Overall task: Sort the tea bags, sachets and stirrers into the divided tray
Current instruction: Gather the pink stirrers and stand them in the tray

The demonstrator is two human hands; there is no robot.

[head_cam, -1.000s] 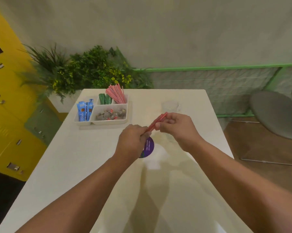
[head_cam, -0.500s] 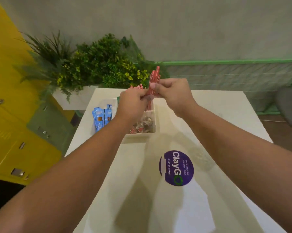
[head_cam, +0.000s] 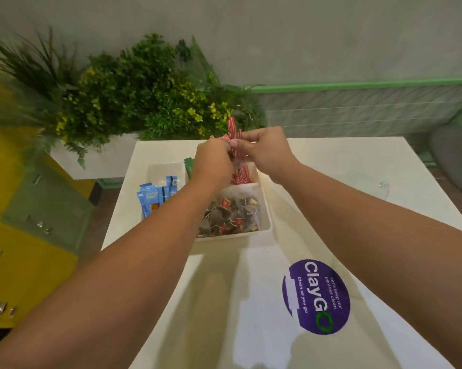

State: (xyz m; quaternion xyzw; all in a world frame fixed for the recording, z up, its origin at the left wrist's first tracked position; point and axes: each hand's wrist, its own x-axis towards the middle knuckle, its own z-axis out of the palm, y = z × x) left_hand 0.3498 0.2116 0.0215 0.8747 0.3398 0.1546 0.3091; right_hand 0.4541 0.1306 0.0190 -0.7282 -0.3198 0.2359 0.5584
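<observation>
Now | red sticks (head_cam: pixel 235 145) pinched | sticker (head_cam: pixel 316 296): "ClayGO", "Clean as you go"

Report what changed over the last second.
The left hand and right hand carried the bundle of red sticks from above the table forward to over the divided tray's far right compartment, turning it upright. Both still grip it. Tea bags and blue sachets stayed put.

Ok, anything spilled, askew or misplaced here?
Nothing stands out. Tea bags lie in the near compartment of the tray, blue sachets stand in the left one; left hand and right hand hold red sticks over the far one.
</observation>
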